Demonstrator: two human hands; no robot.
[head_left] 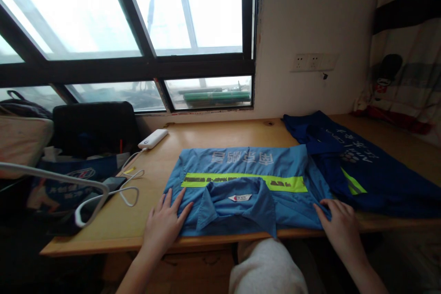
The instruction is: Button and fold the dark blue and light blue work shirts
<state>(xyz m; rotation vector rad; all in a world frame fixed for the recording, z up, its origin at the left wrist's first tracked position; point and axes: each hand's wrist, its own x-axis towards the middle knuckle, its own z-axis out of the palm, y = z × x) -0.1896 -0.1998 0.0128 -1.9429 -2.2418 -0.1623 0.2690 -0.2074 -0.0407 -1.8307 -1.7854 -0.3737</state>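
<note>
A light blue work shirt (237, 220) lies folded on the wooden table, its collar towards me. A yellow-green reflective band (289, 184) and pale lettering cross its back, and a white label (240, 198) shows inside the collar. My left hand (164, 218) rests with spread fingers on the shirt's left edge. On the opposite edge, my right hand (339, 220) touches the fabric with thumb and forefinger apart; its other fingers are partly curled out of sight. Beyond that hand lies a dark blue garment (386, 179) with white print and a small reflective patch, touching the light blue shirt.
A white power bank (153, 138) with a cable lies on the table (86, 242) at left. Beside the table are a black chair back (94, 126) and a blue printed bag (69, 190). A window (200, 9), wall sockets (314, 61) and a curtain (406, 55) stand behind.
</note>
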